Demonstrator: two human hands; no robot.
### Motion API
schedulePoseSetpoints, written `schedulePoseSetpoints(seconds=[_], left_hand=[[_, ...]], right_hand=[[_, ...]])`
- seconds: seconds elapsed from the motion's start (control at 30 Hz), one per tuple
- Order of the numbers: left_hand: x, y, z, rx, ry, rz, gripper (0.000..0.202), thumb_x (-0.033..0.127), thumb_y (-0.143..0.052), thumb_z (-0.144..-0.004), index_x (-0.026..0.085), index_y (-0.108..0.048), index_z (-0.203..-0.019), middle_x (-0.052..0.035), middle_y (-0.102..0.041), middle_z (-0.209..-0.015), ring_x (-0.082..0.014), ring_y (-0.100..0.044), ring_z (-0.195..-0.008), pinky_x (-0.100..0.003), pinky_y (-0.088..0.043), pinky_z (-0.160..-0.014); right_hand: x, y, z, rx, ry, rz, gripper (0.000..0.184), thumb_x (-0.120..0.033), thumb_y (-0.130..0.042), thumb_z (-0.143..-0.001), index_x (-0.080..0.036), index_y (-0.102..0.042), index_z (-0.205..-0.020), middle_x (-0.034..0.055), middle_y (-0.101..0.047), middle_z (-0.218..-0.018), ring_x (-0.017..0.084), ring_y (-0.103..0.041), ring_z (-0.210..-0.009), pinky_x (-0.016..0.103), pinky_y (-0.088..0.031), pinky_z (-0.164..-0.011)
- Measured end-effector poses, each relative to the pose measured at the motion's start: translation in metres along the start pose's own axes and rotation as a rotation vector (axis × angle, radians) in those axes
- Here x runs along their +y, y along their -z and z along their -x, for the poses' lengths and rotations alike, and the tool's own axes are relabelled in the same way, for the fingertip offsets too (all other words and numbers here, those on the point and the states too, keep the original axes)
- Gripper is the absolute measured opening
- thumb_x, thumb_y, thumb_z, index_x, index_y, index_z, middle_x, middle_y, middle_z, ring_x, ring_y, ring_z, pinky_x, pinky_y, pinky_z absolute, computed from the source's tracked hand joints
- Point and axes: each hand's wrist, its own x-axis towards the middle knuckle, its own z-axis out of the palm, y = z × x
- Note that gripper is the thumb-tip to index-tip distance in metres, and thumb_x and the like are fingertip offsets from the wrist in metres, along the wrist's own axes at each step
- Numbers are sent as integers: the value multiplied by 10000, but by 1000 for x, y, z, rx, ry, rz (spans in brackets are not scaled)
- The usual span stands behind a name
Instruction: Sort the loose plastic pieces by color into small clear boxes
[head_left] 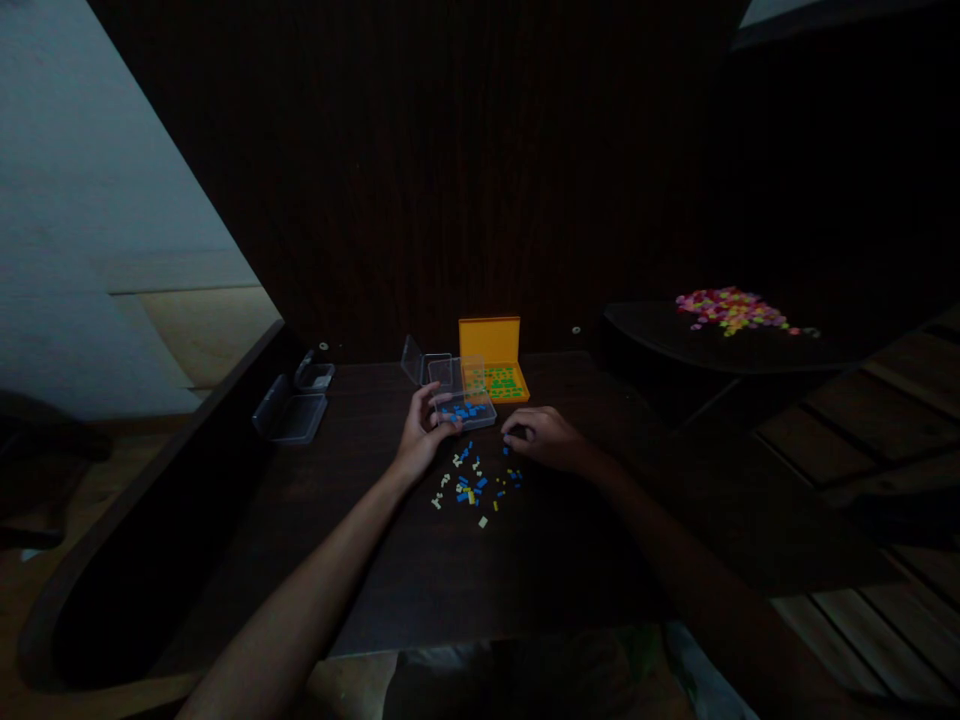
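Note:
My left hand (421,432) rests against the near left side of a small clear plastic box (466,404) that holds blue pieces, fingers curled around its edge. My right hand (541,437) lies on the dark table (450,570) just right of the box, fingers bent down onto the surface near small blue pieces; what it pinches, if anything, is hidden. A scatter of tiny blue, yellow and white pieces (472,485) lies between and below both hands. An open yellow box (496,372) with green pieces stands behind the clear box.
Two more clear lidded boxes sit at the table's left edge, one nearer (291,415) and one farther (315,374). A pile of pink and yellow pieces (731,310) lies on a raised dark surface at the right. Wooden slats run along the right side.

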Motion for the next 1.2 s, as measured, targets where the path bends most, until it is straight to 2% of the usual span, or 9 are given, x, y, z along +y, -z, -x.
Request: schedulePoseSetpoints(seconds=[0.1,0.37,0.63,0.8,0.97,1.2], left_hand=[[0,1,0,0,-10,-18,675,140,-755,-620,250,-445,-1210,-51,-545,-1183,-79,-604,-743,-261,-548,-702],[-3,3,-2,-7,-18,-32,670,135,-748,-625,250,-447,-1213,-60,-548,-1196,-87,-610,-753,-264,-548,-695],[0,1,0,4,0,-34,665,126,-747,-621,248,-454,-1206,-50,-548,-1187,-78,-599,-750,-250,-538,-690],[1,1,0,13,-12,-32,675,125,-750,-615,247,-447,-1206,-47,-549,-1174,-73,-598,-727,-249,-537,-688],[0,2,0,6,-19,-42,660,115,-736,-635,240,-450,-1216,-61,-546,-1200,-83,-613,-756,-251,-538,-697],[0,2,0,8,-3,-11,676,115,-749,-616,240,-448,-1208,-61,-541,-1194,-82,-616,-746,-252,-540,-690]], right_hand=[[2,7,1,-71,-9,13,100,-184,-614,-797,-176,-700,-849,14,-663,-789,110,-546,-622,234,-417,-631],[5,9,3,-161,19,41,178,-164,-588,-814,-182,-730,-919,41,-651,-866,124,-551,-678,246,-418,-652],[7,7,4,-182,11,27,207,-200,-628,-815,-168,-728,-994,52,-642,-899,120,-538,-667,254,-427,-649],[4,7,4,-188,4,-3,205,-170,-614,-821,-168,-734,-987,62,-663,-910,139,-584,-729,264,-452,-688],[5,1,4,-143,27,3,175,-171,-611,-841,-169,-735,-964,68,-671,-910,165,-617,-825,276,-457,-742],[7,1,5,-160,41,18,184,-176,-629,-836,-188,-739,-983,65,-668,-934,161,-613,-819,276,-459,-732]])
